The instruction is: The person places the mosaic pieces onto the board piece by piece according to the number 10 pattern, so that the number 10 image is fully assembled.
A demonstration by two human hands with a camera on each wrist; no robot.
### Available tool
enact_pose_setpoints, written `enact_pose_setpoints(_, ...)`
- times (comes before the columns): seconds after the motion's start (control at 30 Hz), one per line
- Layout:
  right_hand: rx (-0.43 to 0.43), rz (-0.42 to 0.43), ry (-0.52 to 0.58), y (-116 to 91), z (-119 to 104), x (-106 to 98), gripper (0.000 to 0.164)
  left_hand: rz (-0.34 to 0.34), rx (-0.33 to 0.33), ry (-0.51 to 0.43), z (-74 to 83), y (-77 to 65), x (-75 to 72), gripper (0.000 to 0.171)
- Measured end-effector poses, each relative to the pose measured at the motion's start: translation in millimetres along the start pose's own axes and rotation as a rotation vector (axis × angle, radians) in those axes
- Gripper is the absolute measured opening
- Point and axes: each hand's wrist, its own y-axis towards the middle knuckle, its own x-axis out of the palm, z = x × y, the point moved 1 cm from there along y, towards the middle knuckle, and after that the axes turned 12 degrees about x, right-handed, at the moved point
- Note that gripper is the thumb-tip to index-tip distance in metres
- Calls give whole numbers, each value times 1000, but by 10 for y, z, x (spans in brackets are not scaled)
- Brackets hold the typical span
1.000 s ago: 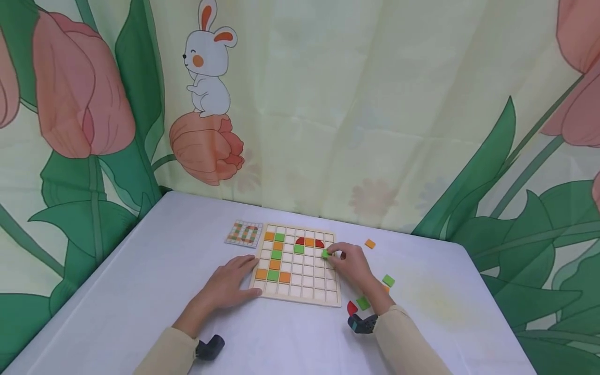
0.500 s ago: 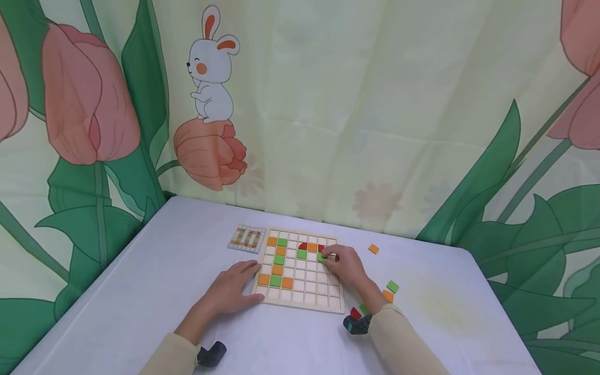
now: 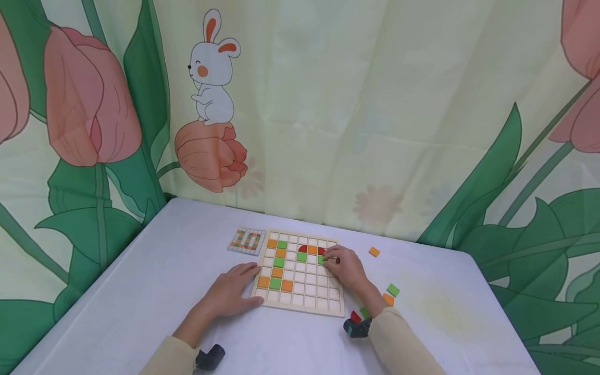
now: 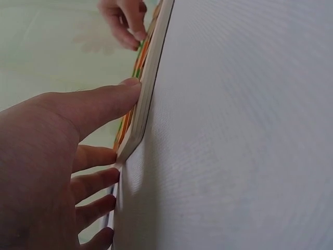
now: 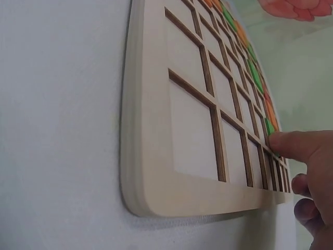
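A wooden grid board lies on the table. Square tiles in orange and green fill some of its left cells. My left hand rests at the board's left edge, thumb on the near corner of the frame and fingers fairly straight along the side. Over the upper right cells, my right hand has its fingertips on a green square tile, which sits in a cell just below a red rounded piece. In the right wrist view one fingertip touches that tile; the other fingers are curled.
A small pattern card lies behind the board's left corner. To the right are a loose orange tile, a green tile and another orange tile. A red piece lies by the right wrist's camera.
My right hand has brought the green tile slightly left, into the cell under the red piece, and its fingers have since drawn a little rightward. My left hand stays at the board's edge.
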Motion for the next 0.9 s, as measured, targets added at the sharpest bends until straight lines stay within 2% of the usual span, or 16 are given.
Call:
enact_pose_setpoints(0.47,20,-17,54,-38,-5,-48,12,6,1,-5,15,-19,-10,77)
enact_pose_setpoints(0.73,41,-26,62,-142,18,-92,17,-9,2,-18,12,-24,-17,77)
enact_pose_setpoints(0.9,27,17,53,-236,49,-151,17,-5,11,-4,-10,-19,-3,77)
